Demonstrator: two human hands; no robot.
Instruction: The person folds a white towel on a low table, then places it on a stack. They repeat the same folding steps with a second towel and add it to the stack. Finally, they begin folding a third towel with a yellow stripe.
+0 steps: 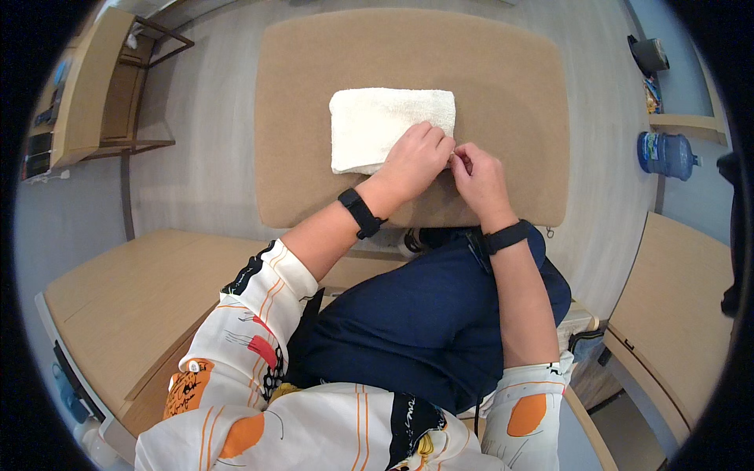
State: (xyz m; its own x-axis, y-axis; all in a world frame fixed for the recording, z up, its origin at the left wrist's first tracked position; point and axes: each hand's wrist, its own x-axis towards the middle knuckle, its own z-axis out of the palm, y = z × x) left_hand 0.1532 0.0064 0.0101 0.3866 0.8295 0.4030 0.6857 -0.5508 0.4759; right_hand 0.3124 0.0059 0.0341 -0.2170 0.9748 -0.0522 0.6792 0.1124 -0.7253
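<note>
A folded white terry towel (377,120) lies flat on a brown padded ottoman top (330,53). My left hand (419,154) rests over the towel's near right part, its curled fingers gripping the edge by the corner. Right beside it, my right hand (480,173) pinches that same near right corner between thumb and forefinger. The fingertips of both hands almost meet there, and they hide the corner itself. Along the near side, the towel's folded layers show a little.
A blue water jug (665,155) and a dark bin (650,55) stand at the right. Wooden desks flank me, one at the left (147,282) and one at the right (677,306). A wooden shelf unit (97,88) stands far left.
</note>
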